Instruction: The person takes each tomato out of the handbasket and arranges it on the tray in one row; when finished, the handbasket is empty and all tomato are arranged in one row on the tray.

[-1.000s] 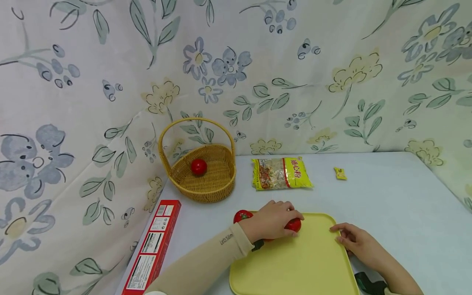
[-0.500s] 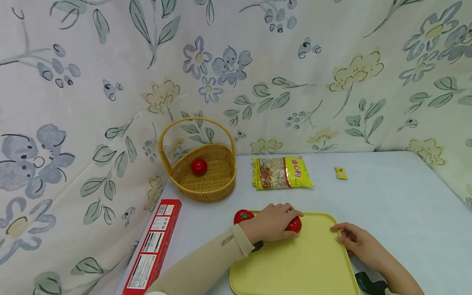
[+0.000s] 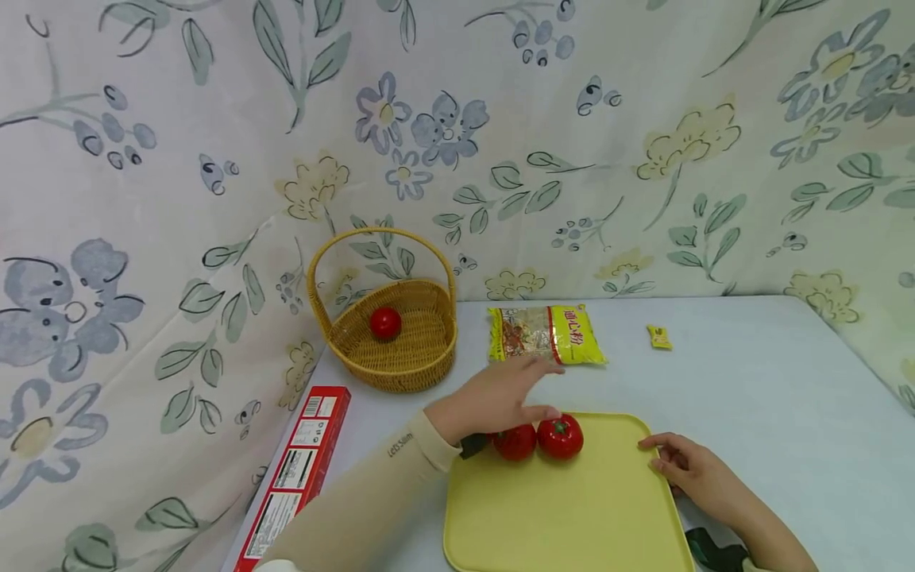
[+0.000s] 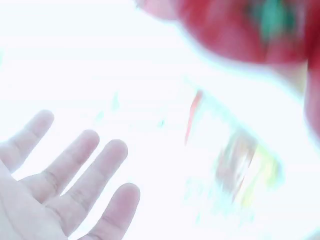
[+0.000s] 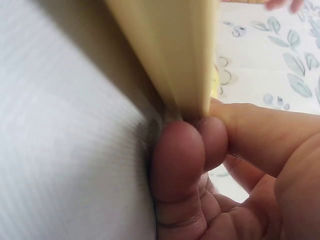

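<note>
Two red tomatoes sit side by side near the far left corner of the yellow tray [image 3: 572, 516]: the right tomato [image 3: 561, 439] with its green stem up, the left tomato [image 3: 515, 443] partly behind my left hand [image 3: 493, 400]. That hand hovers over the tray's far edge, fingers spread and holding nothing; its thumb tip is close to the right tomato. In the left wrist view the straight fingers [image 4: 85, 175] are apart from the blurred tomato [image 4: 235, 30]. My right hand [image 3: 704, 481] grips the tray's right rim [image 5: 185, 60] between thumb and fingers.
A wicker basket [image 3: 400, 369] holding one red tomato [image 3: 385, 324] stands at the back left. Beside it lie a yellow pasta bag [image 3: 546, 336] and a small yellow packet [image 3: 659, 337]. A long red box [image 3: 296, 477] lies along the table's left side.
My left hand has let go of the tomatoes, lifted away up and to the left, and spread its fingers. The right hand stays at the tray's rim.
</note>
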Tool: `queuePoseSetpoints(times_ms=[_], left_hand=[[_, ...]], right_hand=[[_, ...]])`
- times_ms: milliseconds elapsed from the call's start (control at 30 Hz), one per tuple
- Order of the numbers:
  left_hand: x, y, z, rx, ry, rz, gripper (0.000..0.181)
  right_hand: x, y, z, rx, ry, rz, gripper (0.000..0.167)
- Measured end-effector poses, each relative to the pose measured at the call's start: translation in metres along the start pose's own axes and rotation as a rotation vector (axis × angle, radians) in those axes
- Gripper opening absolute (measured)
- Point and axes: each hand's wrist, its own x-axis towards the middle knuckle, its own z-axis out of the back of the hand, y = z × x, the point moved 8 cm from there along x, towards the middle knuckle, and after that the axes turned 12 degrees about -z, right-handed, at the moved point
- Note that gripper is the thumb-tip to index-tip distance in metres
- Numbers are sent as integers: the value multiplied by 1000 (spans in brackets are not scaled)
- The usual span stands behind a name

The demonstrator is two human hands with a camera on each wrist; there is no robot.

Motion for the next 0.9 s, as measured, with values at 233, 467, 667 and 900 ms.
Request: queuePoseSetpoints(times_ms=[233,467,667,900], left_hand=[[-38,47,81,-34,-156,134,54],[-68,118,110,-28,-232,336,43],[-96,178,96,-65,-124,477,50],[-125,233,77,-106,36,624,70]], right_hand=[[-2,2,2,-10,-15,-10,31],[-1,2,1,-7,-31,21,30],[0,1,-1,6,-16,15,31],[-1,1,-1,8,-2,5,32]])
